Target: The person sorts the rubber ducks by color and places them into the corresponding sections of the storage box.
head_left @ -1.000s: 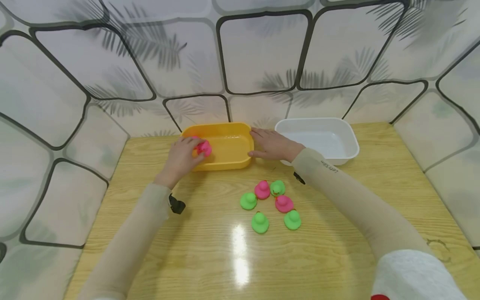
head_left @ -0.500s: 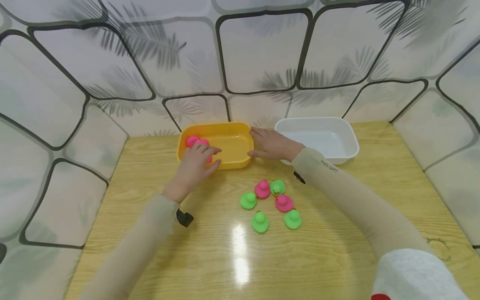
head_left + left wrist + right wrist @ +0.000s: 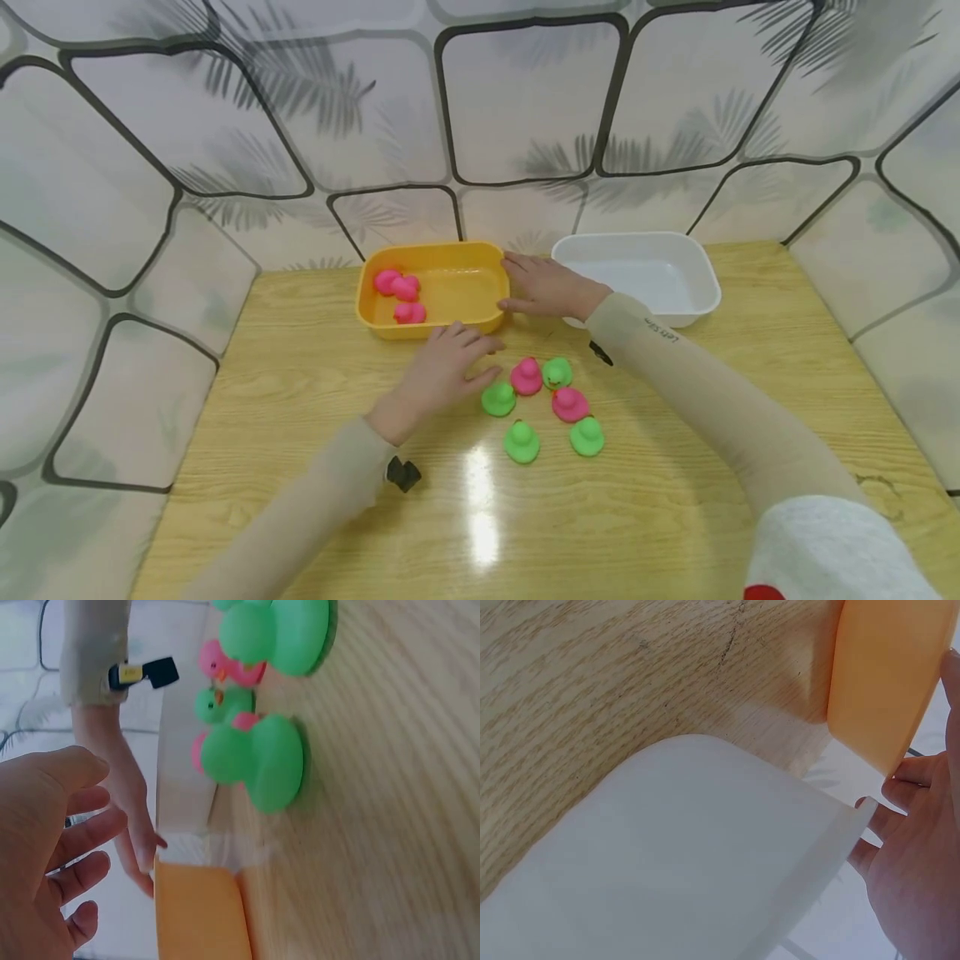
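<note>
Sorting ducks by colour, looks like: left hand (image 3: pixel 448 360) empty, fingers loose, nearing the pink duck (image 3: pixel 526 377); right hand (image 3: pixel 546 286) flat against the yellow tub (image 3: pixel 438 321). Next: pinch that duck.

2 tubs side by side at far edge of surface (image 3: pixel 300 400): left tub (image 3: pixel 438 320), right tub (image 3: pixel 693 304). 3 ducks in left tub (image 3: pixel 401 293), at its left end. 6 loose ducks (image 3: pixel 542 403) clustered on surface before the tubs. My left grip (image 3: pixel 442 367) just left of cluster; my right grip (image 3: pixel 551 287) between tubs, against left tub's right wall.
</note>
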`<action>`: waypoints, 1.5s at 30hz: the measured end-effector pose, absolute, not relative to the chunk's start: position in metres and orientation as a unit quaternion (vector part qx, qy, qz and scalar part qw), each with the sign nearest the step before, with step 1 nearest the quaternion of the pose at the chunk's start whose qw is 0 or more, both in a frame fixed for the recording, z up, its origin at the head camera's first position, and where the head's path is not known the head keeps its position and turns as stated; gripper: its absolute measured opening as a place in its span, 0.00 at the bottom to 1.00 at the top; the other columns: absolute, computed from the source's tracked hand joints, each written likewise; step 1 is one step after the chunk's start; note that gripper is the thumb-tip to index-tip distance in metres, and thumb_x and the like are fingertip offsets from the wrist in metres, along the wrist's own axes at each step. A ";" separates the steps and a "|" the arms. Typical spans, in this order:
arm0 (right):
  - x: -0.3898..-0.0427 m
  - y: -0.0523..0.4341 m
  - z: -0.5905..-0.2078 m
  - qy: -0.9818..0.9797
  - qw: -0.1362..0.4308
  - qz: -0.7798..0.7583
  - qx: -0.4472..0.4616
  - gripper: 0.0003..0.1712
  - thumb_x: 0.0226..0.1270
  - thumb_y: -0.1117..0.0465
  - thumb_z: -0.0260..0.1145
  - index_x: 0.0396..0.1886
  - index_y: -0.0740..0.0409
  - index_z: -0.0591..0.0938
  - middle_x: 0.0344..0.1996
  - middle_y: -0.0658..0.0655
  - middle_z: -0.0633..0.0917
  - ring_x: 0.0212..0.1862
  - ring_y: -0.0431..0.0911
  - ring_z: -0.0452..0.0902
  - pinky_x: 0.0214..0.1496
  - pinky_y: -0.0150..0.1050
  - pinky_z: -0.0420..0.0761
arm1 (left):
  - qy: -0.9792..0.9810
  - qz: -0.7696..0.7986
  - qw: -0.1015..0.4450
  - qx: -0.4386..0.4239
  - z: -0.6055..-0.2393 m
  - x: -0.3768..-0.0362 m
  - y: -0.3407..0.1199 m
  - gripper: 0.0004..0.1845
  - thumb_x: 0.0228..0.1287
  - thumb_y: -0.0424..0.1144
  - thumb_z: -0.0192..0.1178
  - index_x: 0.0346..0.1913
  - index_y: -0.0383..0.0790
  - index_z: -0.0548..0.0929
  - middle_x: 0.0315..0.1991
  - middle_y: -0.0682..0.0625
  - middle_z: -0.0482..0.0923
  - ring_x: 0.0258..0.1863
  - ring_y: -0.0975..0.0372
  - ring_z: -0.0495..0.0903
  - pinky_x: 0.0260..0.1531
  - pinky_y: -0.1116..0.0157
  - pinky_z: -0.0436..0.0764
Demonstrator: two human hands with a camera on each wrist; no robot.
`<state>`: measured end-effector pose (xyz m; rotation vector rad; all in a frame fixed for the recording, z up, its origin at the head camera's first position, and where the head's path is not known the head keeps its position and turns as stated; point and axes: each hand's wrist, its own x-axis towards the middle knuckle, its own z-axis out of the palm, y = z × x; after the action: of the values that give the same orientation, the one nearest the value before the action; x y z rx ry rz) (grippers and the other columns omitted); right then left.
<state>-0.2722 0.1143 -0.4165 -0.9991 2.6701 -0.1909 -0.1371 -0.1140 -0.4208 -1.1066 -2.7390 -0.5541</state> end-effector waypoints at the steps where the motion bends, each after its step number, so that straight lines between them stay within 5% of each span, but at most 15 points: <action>1: -0.272 0.114 -0.416 0.925 0.142 -0.067 -0.347 0.50 0.81 0.36 0.52 0.83 0.67 0.52 0.83 0.67 0.51 0.82 0.61 0.50 0.81 0.58 0.53 | -0.907 -0.186 0.062 -0.373 -0.421 -0.135 -0.111 0.17 0.70 0.44 0.70 0.57 0.44 0.87 0.51 0.51 0.87 0.48 0.54 0.76 0.49 0.55 0.74; 26: -0.270 0.116 -0.416 0.920 0.137 -0.082 -0.357 0.49 0.82 0.37 0.52 0.83 0.68 0.51 0.83 0.67 0.50 0.82 0.63 0.50 0.80 0.60 0.55 | -0.881 -0.091 -0.013 -0.463 -0.434 -0.127 -0.044 0.16 0.75 0.51 0.64 0.60 0.54 0.86 0.53 0.57 0.84 0.55 0.60 0.77 0.54 0.60 0.73; 45: -0.270 0.115 -0.416 0.922 0.138 -0.077 -0.353 0.50 0.82 0.36 0.52 0.83 0.68 0.51 0.83 0.67 0.49 0.82 0.61 0.49 0.81 0.58 0.54 | -0.876 -0.026 0.010 -0.481 -0.436 -0.127 -0.020 0.15 0.72 0.52 0.66 0.56 0.52 0.88 0.49 0.55 0.84 0.51 0.60 0.78 0.49 0.64 0.75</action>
<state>-0.2702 0.1151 -0.4156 -1.0206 2.6668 -0.2238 -0.1268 -0.0201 -0.4357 -1.5023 -2.7356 -0.0805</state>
